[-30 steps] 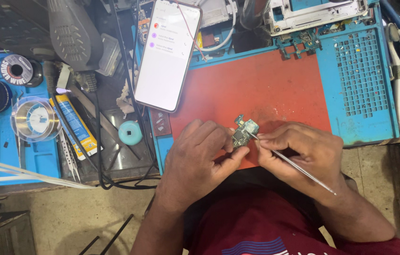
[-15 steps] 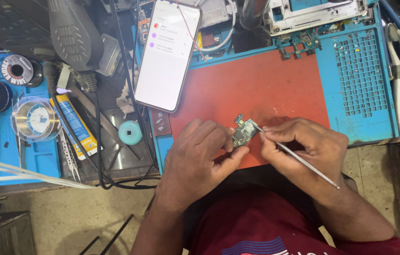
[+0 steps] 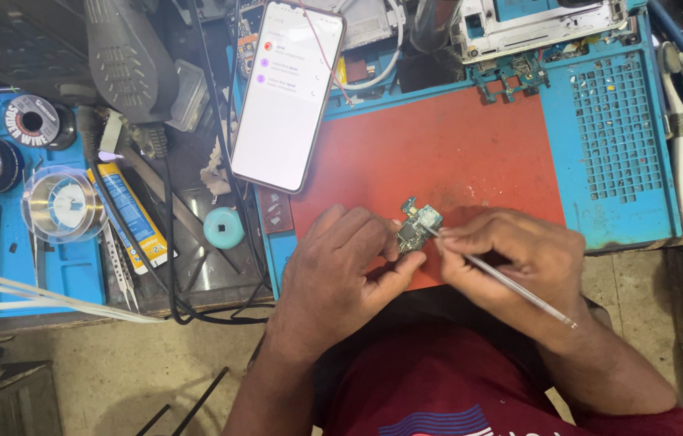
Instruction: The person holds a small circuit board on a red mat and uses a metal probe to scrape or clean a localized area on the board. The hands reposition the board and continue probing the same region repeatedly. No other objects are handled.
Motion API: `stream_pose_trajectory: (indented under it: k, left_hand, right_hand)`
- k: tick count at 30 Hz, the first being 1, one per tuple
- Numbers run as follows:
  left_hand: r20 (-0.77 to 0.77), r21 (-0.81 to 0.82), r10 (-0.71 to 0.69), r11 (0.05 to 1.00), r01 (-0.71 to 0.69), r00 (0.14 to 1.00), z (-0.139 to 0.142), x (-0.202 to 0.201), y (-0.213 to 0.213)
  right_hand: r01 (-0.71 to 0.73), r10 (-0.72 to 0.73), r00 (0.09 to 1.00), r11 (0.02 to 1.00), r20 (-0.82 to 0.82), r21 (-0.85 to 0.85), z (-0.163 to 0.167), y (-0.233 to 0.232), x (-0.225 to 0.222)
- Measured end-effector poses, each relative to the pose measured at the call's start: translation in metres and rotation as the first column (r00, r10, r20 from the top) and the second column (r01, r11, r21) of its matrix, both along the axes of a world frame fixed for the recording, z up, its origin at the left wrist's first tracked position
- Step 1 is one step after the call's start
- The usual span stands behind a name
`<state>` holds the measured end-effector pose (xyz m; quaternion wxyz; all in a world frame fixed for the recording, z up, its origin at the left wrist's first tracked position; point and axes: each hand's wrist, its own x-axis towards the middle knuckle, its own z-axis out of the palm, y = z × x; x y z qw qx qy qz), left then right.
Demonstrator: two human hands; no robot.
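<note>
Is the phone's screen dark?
No, the phone leaning at the back of the red mat shows a lit white screen.

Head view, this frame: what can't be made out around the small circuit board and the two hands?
- Circuit board: lower edge hidden by left hand fingers; components too small to tell.
- Metal tool: middle of its shaft covered by right hand; whether its tip touches the board is unclear.
- Phone: screen text too small.
- White device: cut off by top edge.

Left hand (image 3: 340, 270) and right hand (image 3: 511, 258) close together, fingers curled in pinch grips, forearms angled inward.
</note>
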<state>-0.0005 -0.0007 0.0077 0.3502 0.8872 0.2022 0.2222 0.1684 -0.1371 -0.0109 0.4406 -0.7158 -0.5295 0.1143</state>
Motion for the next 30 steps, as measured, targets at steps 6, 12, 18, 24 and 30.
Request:
stream_pose_trajectory:
  k: [6, 12, 18, 24, 30]
  left_hand:
    - [0.010, 0.008, -0.003, 1.000, 0.003, 1.000, -0.0007, 0.0005, 0.0005]
    - [0.004, 0.004, -0.001, 1.000, 0.001, 1.000, -0.0003, 0.0004, 0.0003]
    - [-0.006, 0.004, 0.004, 1.000, -0.004, 1.000, 0.0001, 0.0002, 0.0004]
    - [0.004, 0.008, 0.000, 1.000, 0.000, 1.000, -0.0005, 0.0001, 0.0003]
    - [0.021, 0.004, -0.002, 1.000, 0.002, 1.000, -0.0008, 0.0001, 0.0004]
  right_hand:
    - [-0.013, 0.013, 0.999, 1.000, -0.030, 0.002, 0.0017, 0.0003, 0.0009]
    - [-0.016, 0.017, 0.999, 1.000, -0.048, 0.019, 0.0018, 0.0008, 0.0004]
    - [0.006, -0.005, 1.000, 1.000, -0.030, 0.014, 0.0021, 0.0021, -0.0006]
    - [-0.009, 0.010, 0.999, 1.000, -0.037, 0.024, 0.0021, 0.0005, 0.0002]
    - [0.013, -0.010, 0.995, 1.000, -0.098, 0.025, -0.0003, -0.0008, 0.0003]
